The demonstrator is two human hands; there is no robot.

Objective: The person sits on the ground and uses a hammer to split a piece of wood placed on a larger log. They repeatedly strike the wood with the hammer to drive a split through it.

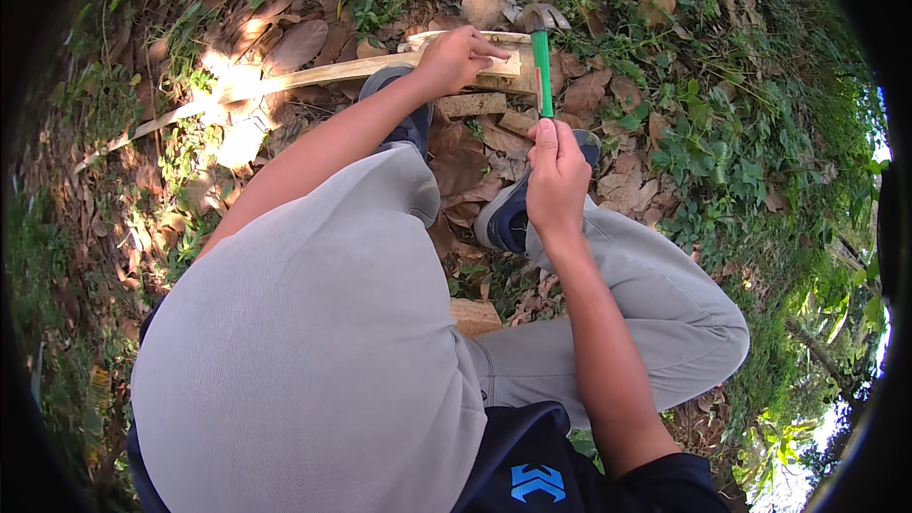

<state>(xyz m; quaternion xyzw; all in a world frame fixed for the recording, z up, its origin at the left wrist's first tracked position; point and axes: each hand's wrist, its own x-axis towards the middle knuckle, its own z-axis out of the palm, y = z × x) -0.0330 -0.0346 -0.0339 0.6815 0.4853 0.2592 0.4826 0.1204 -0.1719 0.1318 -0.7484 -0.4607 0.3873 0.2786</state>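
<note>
My right hand (558, 171) is closed around the lower end of a hammer's green handle, thumb lying along it. The hammer (542, 62) points away from me, its metal claw head (541, 16) at the far end. Left of it, my left hand (456, 61) grips the near end of a long pale wooden strip (323, 73), fingers reaching toward the strip's tip. Whether a nail is between those fingers is too small to tell. Under and behind this end lie other pale wood pieces (508, 39), and a short rough block (472, 104) sits just nearer.
Both my shoes (506, 214) flank the wood, and my bent knees in grey trousers fill the near middle. Another wood block (475, 316) lies between my legs. Dry brown leaves (302, 46) cover the ground, with green plants (712, 133) at right.
</note>
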